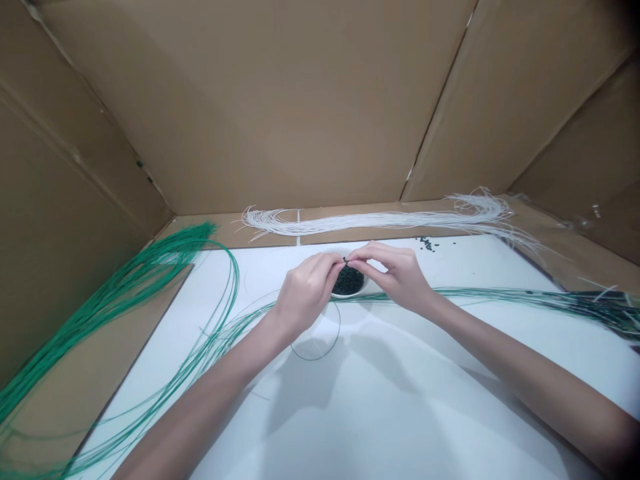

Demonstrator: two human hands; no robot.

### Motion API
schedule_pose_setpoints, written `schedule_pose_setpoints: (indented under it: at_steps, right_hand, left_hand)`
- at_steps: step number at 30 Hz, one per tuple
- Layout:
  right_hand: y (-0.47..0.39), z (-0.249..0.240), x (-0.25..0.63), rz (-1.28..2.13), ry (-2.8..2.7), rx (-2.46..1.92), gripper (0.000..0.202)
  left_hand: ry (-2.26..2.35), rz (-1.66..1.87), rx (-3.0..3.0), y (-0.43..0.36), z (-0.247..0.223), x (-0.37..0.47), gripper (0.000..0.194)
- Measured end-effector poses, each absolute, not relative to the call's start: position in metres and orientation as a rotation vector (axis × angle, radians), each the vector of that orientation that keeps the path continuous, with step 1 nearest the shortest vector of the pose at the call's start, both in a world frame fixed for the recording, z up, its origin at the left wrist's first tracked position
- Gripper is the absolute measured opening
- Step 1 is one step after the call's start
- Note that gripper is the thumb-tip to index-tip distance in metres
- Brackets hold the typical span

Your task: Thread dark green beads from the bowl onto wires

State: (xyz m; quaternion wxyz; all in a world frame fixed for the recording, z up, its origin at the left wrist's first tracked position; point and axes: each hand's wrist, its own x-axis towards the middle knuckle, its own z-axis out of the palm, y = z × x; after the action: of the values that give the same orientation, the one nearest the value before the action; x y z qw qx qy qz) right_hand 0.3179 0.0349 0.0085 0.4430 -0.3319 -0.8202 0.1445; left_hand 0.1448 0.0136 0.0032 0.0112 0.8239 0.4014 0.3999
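My left hand (304, 290) and my right hand (397, 270) meet at the fingertips, both closed in a pinch. A tiny dark piece (345, 261) shows between them; its exact kind is too small to make out. Right below the fingers stands a white bowl (364, 287) filled with small dark green or black bead-like pieces (349, 281). A thin green strand (320, 359) curves in a loop beneath my left hand. Whether its end runs into the fingers is hidden.
Long green strands (450, 292) cross the white board (390, 407) behind my wrists. A thick green bundle (115, 300) lies left, a white bundle (360, 220) along the back. Loose dark pieces (426, 244) lie scattered at the back right. Cardboard walls (280, 100) surround the board.
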Motion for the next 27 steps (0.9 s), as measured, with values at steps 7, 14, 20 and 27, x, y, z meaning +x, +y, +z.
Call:
schedule_pose_setpoints:
  at_steps: [7, 14, 20, 27]
  right_hand:
    - [0.0343, 0.0075, 0.3176, 0.405, -2.014, -0.826, 0.010]
    - [0.0347, 0.0066, 0.3165, 0.521, -1.949, -0.865, 0.012]
    - [0.0343, 0.0031, 0.3157, 0.600, -1.917, -0.877, 0.014]
    - [0.0337, 0.0037, 0.3148, 0.624, -1.892, -0.879, 0.014]
  left_hand:
    - [1.325, 1.303, 2.359, 0.0122, 0.0050, 0.1465, 0.013]
    - [1.290, 1.322, 2.297, 0.0106, 0.0081, 0.1470, 0.014]
    - [1.284, 1.331, 2.243, 0.0106, 0.0080, 0.1475, 0.014]
    - [1.284, 1.324, 2.232, 0.0099, 0.0090, 0.1476, 0.015]
